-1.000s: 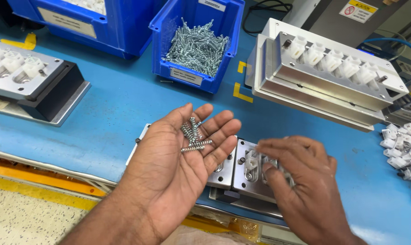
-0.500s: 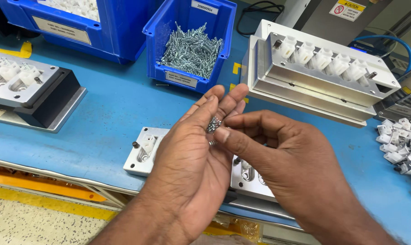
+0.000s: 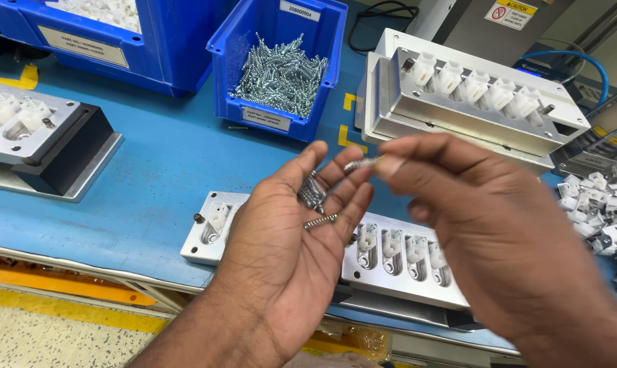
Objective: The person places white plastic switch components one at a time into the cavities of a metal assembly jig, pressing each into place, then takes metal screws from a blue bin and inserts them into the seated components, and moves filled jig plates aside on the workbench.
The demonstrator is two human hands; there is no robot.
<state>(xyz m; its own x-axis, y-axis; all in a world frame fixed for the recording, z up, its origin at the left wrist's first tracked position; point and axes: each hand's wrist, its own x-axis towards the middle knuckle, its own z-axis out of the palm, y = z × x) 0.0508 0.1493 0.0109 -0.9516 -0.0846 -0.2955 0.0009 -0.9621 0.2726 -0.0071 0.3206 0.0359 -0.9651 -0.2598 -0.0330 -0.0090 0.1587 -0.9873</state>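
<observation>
My left hand (image 3: 288, 252) lies palm up over the blue table, with several small metal springs (image 3: 313, 197) resting on its fingers. My right hand (image 3: 485, 232) hovers just to the right, pinching one spring (image 3: 360, 163) between thumb and forefinger above the left fingertips. Under both hands lies a flat metal fixture plate (image 3: 404, 255) with white plastic parts seated in its slots; some slots show springs in them.
A blue bin of springs (image 3: 281, 68) stands at the back, with another blue bin (image 3: 104, 34) to its left. A metal fixture with white parts (image 3: 472, 95) sits back right, a third fixture (image 3: 36, 136) at left. Loose white plastic parts (image 3: 605, 204) lie at the right edge.
My right hand rose from the fixture plate to my left palm, picked one spring from the pile, and now holds it lifted off the fingers.
</observation>
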